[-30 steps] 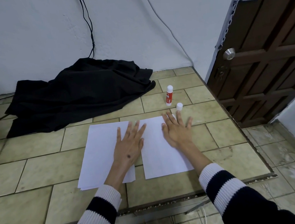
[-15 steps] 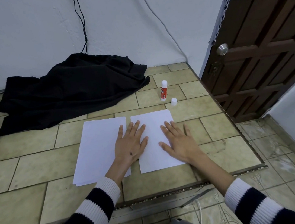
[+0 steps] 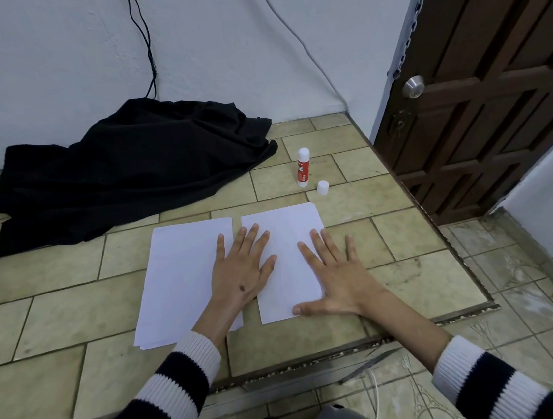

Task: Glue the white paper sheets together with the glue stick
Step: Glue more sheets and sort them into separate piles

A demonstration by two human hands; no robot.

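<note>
Two white paper stacks lie side by side on the tiled platform: the left stack (image 3: pixel 179 275) and the right sheet (image 3: pixel 285 242). My left hand (image 3: pixel 241 272) lies flat with straight fingers across the gap, touching both. My right hand (image 3: pixel 338 278) presses flat on the right sheet's lower right edge, fingers spread, thumb on the sheet's bottom. A red and white glue stick (image 3: pixel 303 168) stands upright beyond the sheets, uncapped, with its white cap (image 3: pixel 323 187) standing beside it.
A crumpled black cloth (image 3: pixel 126 171) lies at the back left against the wall, cables running into it. A brown wooden door (image 3: pixel 495 81) stands at the right. The platform's front edge (image 3: pixel 319 359) drops to a lower tiled floor.
My right hand has slid down the right sheet toward its lower right corner. My left hand has stayed in place. The view has shifted slightly.
</note>
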